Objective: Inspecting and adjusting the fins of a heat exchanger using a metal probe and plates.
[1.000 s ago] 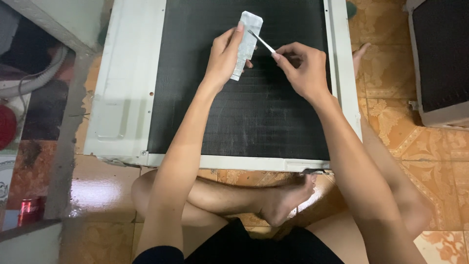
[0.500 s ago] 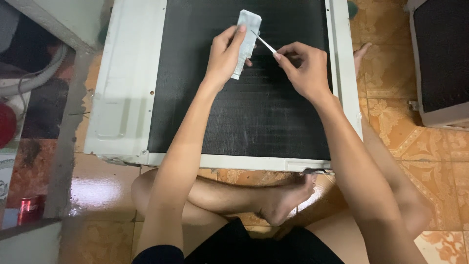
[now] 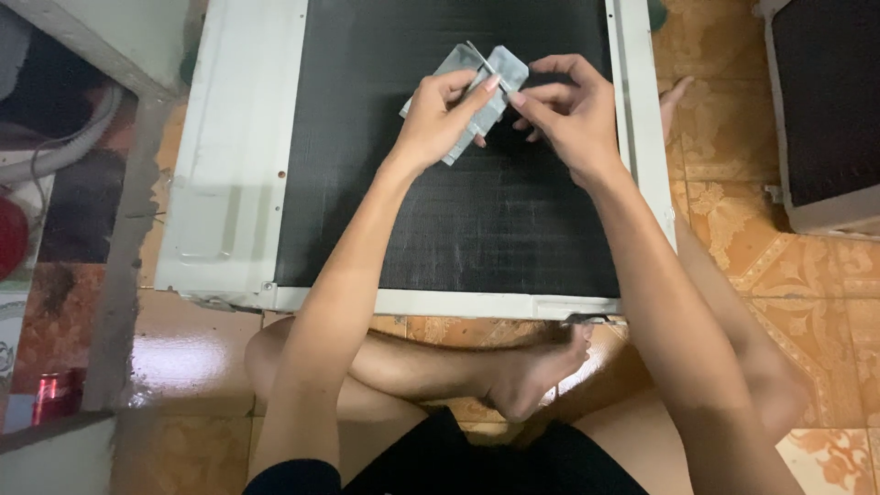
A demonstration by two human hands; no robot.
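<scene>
Head view. The person sits cross-legged on a tiled floor in front of a white unit lying flat, its dark finned panel facing up.

The left hand pinches a small grey pack between thumb and fingers, holding it in the air above the upper part of the panel, not touching it. The pack is tilted, with a second grey flap showing just behind it.

The right hand meets the pack from the other side. Its fingertips are pressed together at the pack's edge, pinching either the edge itself or something thin held against it; which one cannot be told. Neither hand is spread.

A second unit stands well apart at the right edge. A red can sits at the lower left, near a grey hose.

Risks, as judged from this position:
- The pack is held by fingertips only. A sharp pull from the right hand could tear it unevenly or slip it out of the left pinch.
- If dropped, it lands on the fins, which look thin and could bend under pressure.
- The foot rests just beside the unit's frame edge; a shift of the legs could knock it.
</scene>
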